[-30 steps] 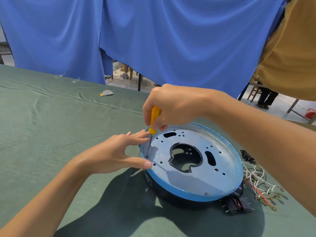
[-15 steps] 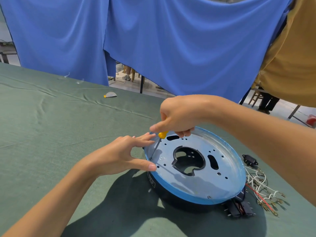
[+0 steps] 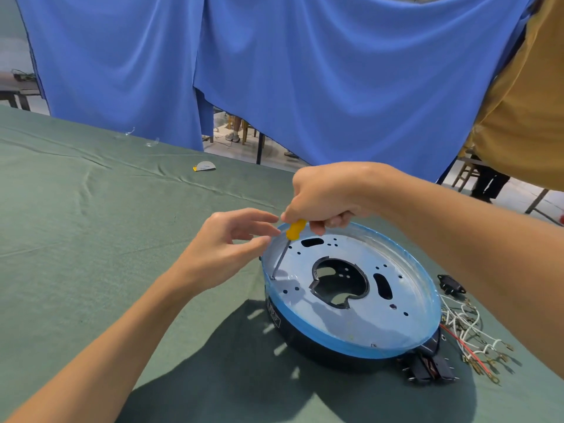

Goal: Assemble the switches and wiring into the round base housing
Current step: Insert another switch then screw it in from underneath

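Observation:
The round base housing [image 3: 360, 328] lies on the green table, black underneath with a blue-filmed metal plate on top and a large central cut-out. My right hand [image 3: 323, 193] grips a yellow-handled screwdriver [image 3: 293, 231], its tip resting at the plate's left rim. My left hand [image 3: 225, 245] hovers just left of the housing with fingers spread, touching nothing. Black switches [image 3: 427, 369] lie at the housing's front right edge. A bundle of white and red wires [image 3: 467, 334] with metal terminals lies to the right. A black socket part [image 3: 451, 285] sits behind the wires.
A small white and yellow scrap [image 3: 204, 166] lies far back on the green cloth. Blue curtains [image 3: 274, 71] hang behind the table. A person in a mustard shirt [image 3: 525, 102] stands at the far right.
My left hand has let go of the housing rim and lifted, fingers apart. My right hand has shifted slightly on the screwdriver, which stays at the left rim.

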The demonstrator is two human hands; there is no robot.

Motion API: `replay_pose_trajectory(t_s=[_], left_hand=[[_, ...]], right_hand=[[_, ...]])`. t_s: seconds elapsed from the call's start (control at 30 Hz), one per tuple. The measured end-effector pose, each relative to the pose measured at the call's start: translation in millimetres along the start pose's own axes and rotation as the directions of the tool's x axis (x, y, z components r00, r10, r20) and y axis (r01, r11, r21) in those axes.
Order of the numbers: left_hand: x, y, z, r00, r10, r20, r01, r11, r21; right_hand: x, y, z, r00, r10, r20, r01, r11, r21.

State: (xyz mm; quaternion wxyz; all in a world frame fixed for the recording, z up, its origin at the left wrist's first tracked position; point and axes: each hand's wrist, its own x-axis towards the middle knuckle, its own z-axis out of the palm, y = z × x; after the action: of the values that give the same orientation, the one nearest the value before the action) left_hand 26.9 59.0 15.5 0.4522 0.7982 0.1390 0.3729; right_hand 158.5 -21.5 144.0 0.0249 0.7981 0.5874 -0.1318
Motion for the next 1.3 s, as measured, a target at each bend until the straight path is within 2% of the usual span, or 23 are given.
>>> replay_pose_trajectory(t_s=[0.13, 0.27, 0.33, 0.4, 0.5, 0.57, 0.7, 0.87, 0.97, 1.07, 1.17, 1.3], left_hand=[[2.5, 12.8, 20.7, 0.991, 0.059, -0.123, -0.062, 0.998, -0.028], [8.4, 13.9, 24.8, 0.968, 0.087, -0.233, -0.084, 0.996, 0.023], [7.6, 11.6, 21.2, 0.972, 0.095, -0.216, -0.091, 0.995, 0.027], [6.4, 8.5, 16.0, 0.98, 0.067, -0.189, -0.076, 0.996, -0.04], [3.4, 4.6, 10.1, 0.996, 0.061, -0.059, -0.069, 0.989, -0.135], [0.7, 4.5, 11.5, 0.996, 0.084, 0.003, -0.082, 0.979, -0.185], [0.6, 4.4, 16.7, 0.993, 0.054, -0.101, -0.079, 0.96, -0.268], [5.5, 3.7, 22.1, 0.983, 0.045, -0.176, -0.074, 0.985, -0.159], [5.7, 3.6, 24.6, 0.989, 0.053, -0.135, -0.079, 0.978, -0.195], [5.3, 4.5, 22.6, 0.994, 0.093, -0.063, -0.104, 0.974, -0.2], [4.6, 5.5, 20.8, 0.997, 0.081, 0.008, -0.077, 0.968, -0.238], [5.3, 5.3, 20.4, 0.999, 0.005, -0.046, -0.016, 0.967, -0.254]], right_hand=[[-1.3, -6.1, 2.7, 0.993, -0.082, -0.08, 0.077, 0.994, -0.071], [-11.5, -14.0, -0.4, 0.984, -0.156, -0.086, 0.145, 0.982, -0.121], [-16.2, -12.5, -4.0, 0.969, -0.218, -0.117, 0.193, 0.962, -0.192], [-18.1, -10.7, -7.7, 0.929, -0.332, -0.164, 0.289, 0.928, -0.236], [-15.7, -9.3, -7.8, 0.883, -0.409, -0.23, 0.362, 0.905, -0.222], [-10.8, -7.6, -4.8, 0.871, -0.403, -0.282, 0.357, 0.912, -0.2], [-5.2, -4.6, 3.7, 0.856, -0.364, -0.367, 0.334, 0.931, -0.145], [-5.8, 6.1, 10.9, 0.887, -0.244, -0.391, 0.262, 0.965, -0.008], [-4.7, 8.5, 9.6, 0.906, -0.239, -0.349, 0.229, 0.971, -0.069], [-7.8, 6.9, 5.2, 0.891, -0.345, -0.294, 0.303, 0.936, -0.182], [-10.0, 7.5, 3.5, 0.885, -0.362, -0.291, 0.325, 0.93, -0.169], [-8.3, 7.2, 6.4, 0.868, -0.349, -0.355, 0.308, 0.937, -0.167]])
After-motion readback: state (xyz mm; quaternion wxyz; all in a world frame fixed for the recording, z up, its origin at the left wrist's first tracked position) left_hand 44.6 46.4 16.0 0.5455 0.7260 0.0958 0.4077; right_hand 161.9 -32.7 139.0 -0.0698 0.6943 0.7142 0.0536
